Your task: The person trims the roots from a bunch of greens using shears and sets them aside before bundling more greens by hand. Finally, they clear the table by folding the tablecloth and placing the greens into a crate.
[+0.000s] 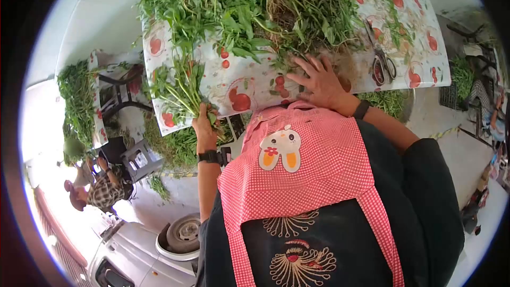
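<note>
My left hand [205, 126] is closed around the stems of a small bunch of leafy greens [183, 89] at the table's near left edge. Fingers spread, my right hand [320, 81] rests on the table's patterned cover [255, 82], close to loose bits of leaf. Just beyond it lies a large heap of greens [239, 10] with a brown root clump [282, 13] in its middle. A pair of scissors [380, 58] with dark handles lies on the cover to the right of my right hand.
More greens [175, 141] lie below the table at left, beside a grey crate [139, 160]. A person [98, 188] sits near another greens-covered table [79, 98]. A silver vehicle [143, 250] stands at lower left. At right is a dark crate [454, 95].
</note>
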Available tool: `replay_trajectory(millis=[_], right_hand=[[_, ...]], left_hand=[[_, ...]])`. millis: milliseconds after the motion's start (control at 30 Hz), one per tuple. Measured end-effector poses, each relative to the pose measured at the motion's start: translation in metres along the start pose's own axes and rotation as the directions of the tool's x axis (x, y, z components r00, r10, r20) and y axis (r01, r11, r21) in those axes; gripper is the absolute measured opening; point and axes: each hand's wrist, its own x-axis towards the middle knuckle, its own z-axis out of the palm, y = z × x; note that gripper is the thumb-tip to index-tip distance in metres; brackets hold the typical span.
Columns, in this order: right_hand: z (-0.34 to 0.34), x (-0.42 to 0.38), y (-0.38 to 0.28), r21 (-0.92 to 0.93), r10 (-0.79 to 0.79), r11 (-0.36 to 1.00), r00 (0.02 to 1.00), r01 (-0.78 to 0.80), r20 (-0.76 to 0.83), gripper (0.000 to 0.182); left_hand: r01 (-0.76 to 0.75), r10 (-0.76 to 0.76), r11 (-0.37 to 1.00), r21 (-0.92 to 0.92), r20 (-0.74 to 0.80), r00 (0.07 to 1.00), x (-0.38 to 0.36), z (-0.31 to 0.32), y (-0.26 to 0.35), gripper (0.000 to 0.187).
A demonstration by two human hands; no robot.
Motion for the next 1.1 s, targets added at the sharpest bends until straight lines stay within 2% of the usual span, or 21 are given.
replay_trajectory(millis=[133,200,300,400,433,467,533,567,600,667,700,767,833,900,933,1000,1067,1100], right_hand=[[0.009,-0.019,0.012,0.028,-0.05,0.998,0.999,0.05,-0.02,0.05],[0.003,-0.033,0.015,0.071,-0.106,0.992,0.994,0.108,-0.025,0.043],[0.001,-0.064,0.024,0.059,-0.097,0.993,0.993,0.101,-0.059,0.039],[-0.004,-0.091,0.034,0.02,-0.076,0.997,0.997,0.076,0.007,0.038],[-0.009,-0.097,0.033,0.127,-0.025,0.992,0.999,0.02,0.033,0.035],[-0.009,-0.099,0.034,0.116,0.007,0.993,1.0,-0.011,0.031,0.035],[-0.003,-0.102,0.037,0.11,-0.045,0.993,0.999,0.044,0.007,0.033],[0.001,-0.103,0.037,0.125,-0.029,0.992,1.0,0.028,0.005,0.033],[0.006,-0.105,0.039,0.126,0.014,0.992,1.0,-0.014,0.001,0.033],[0.017,-0.115,0.038,0.102,-0.033,0.994,0.991,0.046,-0.129,0.033],[0.018,-0.116,0.033,0.129,0.003,0.991,0.988,0.017,-0.154,0.033],[0.031,-0.119,0.033,0.107,0.022,0.994,0.986,-0.004,-0.163,0.034],[0.027,-0.123,0.029,0.093,0.033,0.996,0.985,-0.018,-0.17,0.035],[0.018,-0.137,0.029,0.066,-0.005,0.998,0.997,0.01,-0.078,0.036],[0.025,-0.149,0.035,0.07,0.01,0.998,0.997,-0.005,-0.077,0.036],[0.044,-0.179,0.061,0.037,0.181,0.982,0.977,-0.186,0.111,0.04],[0.005,-0.197,0.078,-0.016,0.397,0.917,0.906,-0.4,0.144,0.047],[0.009,-0.216,0.09,-0.072,0.473,0.88,0.88,-0.469,0.046,0.05]], left_hand=[[0.062,-0.062,0.998,-0.018,-0.011,0.998,-0.002,-0.002,0.003,0.027],[0.076,-0.076,0.997,0.035,0.02,0.997,-0.001,0.0,0.007,0.026],[0.082,-0.082,0.997,-0.002,0.038,0.996,0.005,0.01,0.007,0.024],[0.193,-0.165,0.965,-0.178,0.16,0.973,0.014,0.026,0.002,0.02],[0.191,-0.168,0.97,-0.148,0.15,0.974,0.017,0.032,0.0,0.02],[0.203,-0.178,0.97,-0.133,0.179,0.968,0.019,0.036,0.001,0.02],[0.304,-0.275,0.945,-0.122,0.209,0.938,0.019,0.04,0.004,0.018],[0.294,-0.272,0.951,-0.095,0.192,0.943,0.015,0.042,0.007,0.02],[0.328,-0.291,0.935,-0.134,0.236,0.927,0.019,0.037,0.005,0.02],[0.266,-0.232,0.96,-0.092,0.273,0.934,0.019,0.033,0.002,0.021],[0.276,-0.248,0.959,-0.062,0.284,0.926,0.016,0.033,0.002,0.021],[0.289,-0.258,0.953,-0.092,0.254,0.932,0.014,0.035,0.004,0.022],[0.27,-0.254,0.962,-0.037,0.232,0.939,0.011,0.039,0.005,0.023],[0.256,-0.255,0.966,0.024,0.218,0.942,0.011,0.042,0.007,0.024],[0.271,-0.269,0.962,0.023,0.23,0.935,0.011,0.042,0.007,0.025],[0.296,-0.289,0.955,0.01,0.249,0.924,0.012,0.04,0.009,0.026],[0.285,-0.287,0.958,0.04,0.221,0.932,0.008,0.044,0.01,0.027],[0.272,-0.275,0.961,0.044,0.204,0.939,0.005,0.047,0.012,0.027]])
